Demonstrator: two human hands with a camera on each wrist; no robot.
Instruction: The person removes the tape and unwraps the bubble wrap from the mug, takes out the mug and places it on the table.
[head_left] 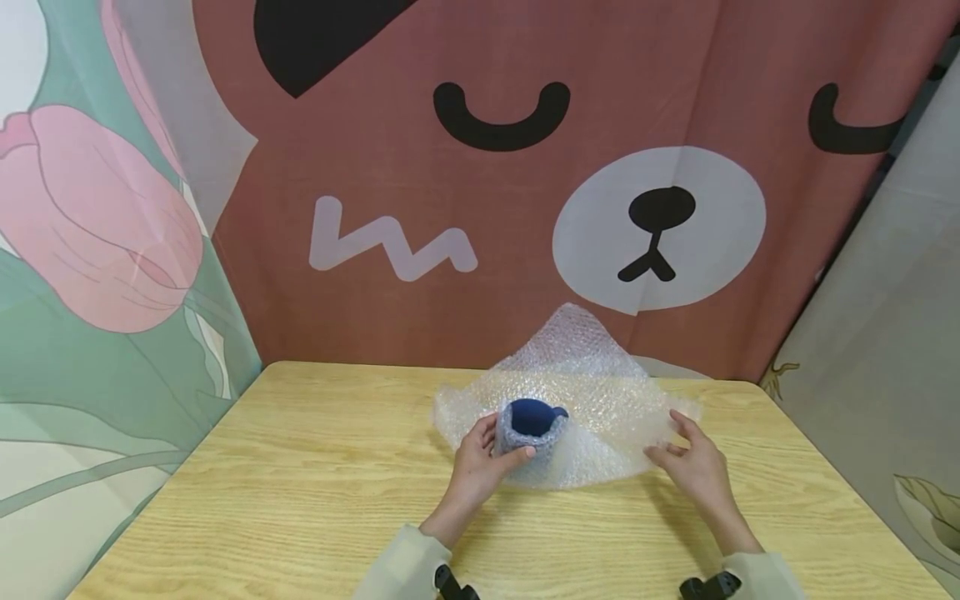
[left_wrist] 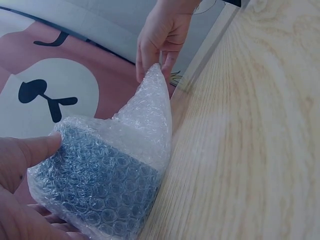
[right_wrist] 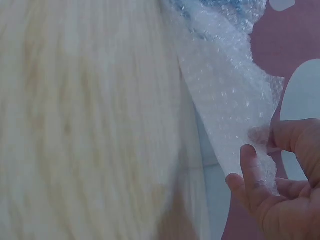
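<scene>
A dark blue mug (head_left: pixel 531 417) stands with its opening up, its side covered by clear bubble wrap (head_left: pixel 592 400). My left hand (head_left: pixel 480 457) grips the wrapped mug from the left, thumb across the near side and fingers round the far side. Through the bubbles the blue wall shows in the left wrist view, beside my left thumb (left_wrist: pixel 42 148). Off to the right, my right hand (head_left: pixel 693 462) pinches a corner of the bubble wrap and holds it stretched away from the mug. Thumb and fingertips meet on that corner (right_wrist: pixel 260 160) in the right wrist view.
Under the wrap is a light wood table (head_left: pixel 315 467). Behind its far edge hangs a brown curtain (head_left: pixel 375 325) with a bear face, with a floral cloth (head_left: pixel 90 358) at the left and a grey one (head_left: pixel 892 333) at the right.
</scene>
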